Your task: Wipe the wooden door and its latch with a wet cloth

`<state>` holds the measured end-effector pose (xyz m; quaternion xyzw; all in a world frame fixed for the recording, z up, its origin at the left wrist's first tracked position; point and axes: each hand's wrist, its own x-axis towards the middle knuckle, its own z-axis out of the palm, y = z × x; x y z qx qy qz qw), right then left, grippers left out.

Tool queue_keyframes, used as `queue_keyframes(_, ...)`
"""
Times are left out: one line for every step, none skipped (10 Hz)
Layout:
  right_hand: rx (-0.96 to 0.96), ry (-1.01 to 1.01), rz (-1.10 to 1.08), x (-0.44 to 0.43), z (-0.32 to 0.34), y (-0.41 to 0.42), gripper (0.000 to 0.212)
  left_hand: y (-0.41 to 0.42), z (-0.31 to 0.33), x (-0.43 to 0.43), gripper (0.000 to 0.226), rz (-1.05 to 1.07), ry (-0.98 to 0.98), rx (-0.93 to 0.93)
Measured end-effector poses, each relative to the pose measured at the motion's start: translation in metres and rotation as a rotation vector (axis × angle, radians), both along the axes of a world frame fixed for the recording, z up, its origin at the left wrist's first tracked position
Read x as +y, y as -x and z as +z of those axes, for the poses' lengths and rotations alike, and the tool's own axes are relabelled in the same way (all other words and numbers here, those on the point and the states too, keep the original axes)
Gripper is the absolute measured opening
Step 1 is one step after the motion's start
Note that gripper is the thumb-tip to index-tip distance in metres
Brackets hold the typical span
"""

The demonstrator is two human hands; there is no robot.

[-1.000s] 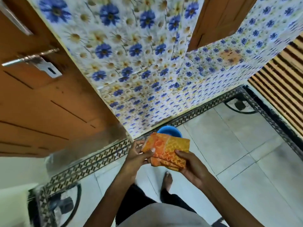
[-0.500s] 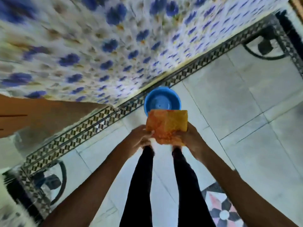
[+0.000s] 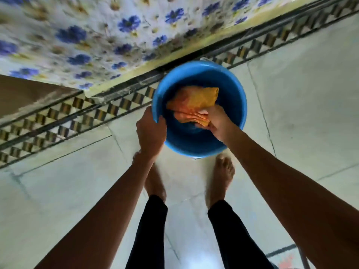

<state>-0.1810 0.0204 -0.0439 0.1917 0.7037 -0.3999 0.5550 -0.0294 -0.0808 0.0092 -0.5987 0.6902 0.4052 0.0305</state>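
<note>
- My right hand (image 3: 215, 121) has its fingers closed on the near edge of the orange cloth (image 3: 194, 105), pressing it down inside the blue basin (image 3: 233, 88).
- My left hand (image 3: 150, 133) is wrapped over the basin's near-left rim, thumb inside, steadying it.
- The cloth lies folded, low in the basin; I cannot tell the water level, as the frame is blurred.
- The basin stands on the tiled floor (image 3: 301, 84), just beside the patterned border (image 3: 58, 117) at the foot of the flowered wall (image 3: 77, 35); my bare feet are near its near edge.
- A strip of the wooden door (image 3: 23, 92) shows at the left edge of the floor; the latch is out of view.
- Judgement: soaking step, wiping not begun. To do it well, submerge the whole cloth, then wring over the basin so it is damp, not dripping, on wood and metal.
- Keep the left grip firm; a tipped basin would flood the floor.
</note>
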Motion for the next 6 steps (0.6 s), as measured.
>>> queue_keyframes(0.143, -0.125, 0.101, -0.007, -0.044, 0.006, 0.032, -0.004, -0.007, 0.001, 0.02, -0.028, 0.111, 0.01)
queue_keyframes(0.178, -0.212, 0.156, -0.013, -0.065, 0.01, 0.028, -0.004, -0.003, -0.002, 0.015, 0.017, 0.089, -0.002)
queue_keyframes(0.193, -0.318, 0.263, -0.01, -0.062, 0.007, 0.038, -0.006, 0.007, 0.0, 0.012, 0.027, 0.083, 0.027)
queue_keyframes(0.246, -0.369, 0.289, -0.009, -0.028, 0.003, 0.041, -0.005, 0.015, 0.0, 0.017, 0.025, -0.021, 0.031)
queue_keyframes(0.347, -0.322, 0.333, -0.01, 0.036, 0.003, 0.034, 0.001, 0.039, -0.004, 0.049, 0.087, -0.191, 0.083)
queue_keyframes(0.306, -0.148, 0.169, -0.003, 0.112, -0.001, 0.029, 0.0, 0.083, -0.003, 0.064, 0.105, -0.116, 0.021)
